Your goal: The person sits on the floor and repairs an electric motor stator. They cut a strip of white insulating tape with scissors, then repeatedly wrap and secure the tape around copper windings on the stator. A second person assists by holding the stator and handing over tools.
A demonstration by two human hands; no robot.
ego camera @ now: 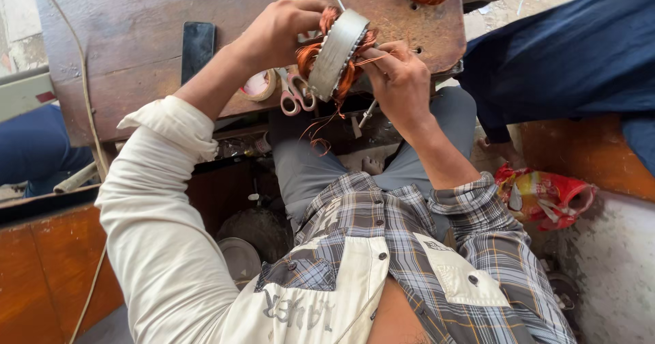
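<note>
- Head view: the stator point(336, 52), a metal ring packed with copper windings, is held on edge above the near rim of the wooden bench point(129, 23), at 12 o'clock from the lap.
- Left hand point(276, 33) grasps the stator at its 9 o'clock side, fingers curled over the rim.
- Right hand point(401, 84) pinches a copper wire point(368, 61) at the 3 o'clock side.
- Step in hand, as judged: dressing the winding by hand.
- Next move calls for a steady left grip and light, even pull on the wire.
- Scissors point(297, 93) and tape roll point(259, 84) lie at 7 o'clock of the stator; a phone point(198, 47) at 9 o'clock.
</note>
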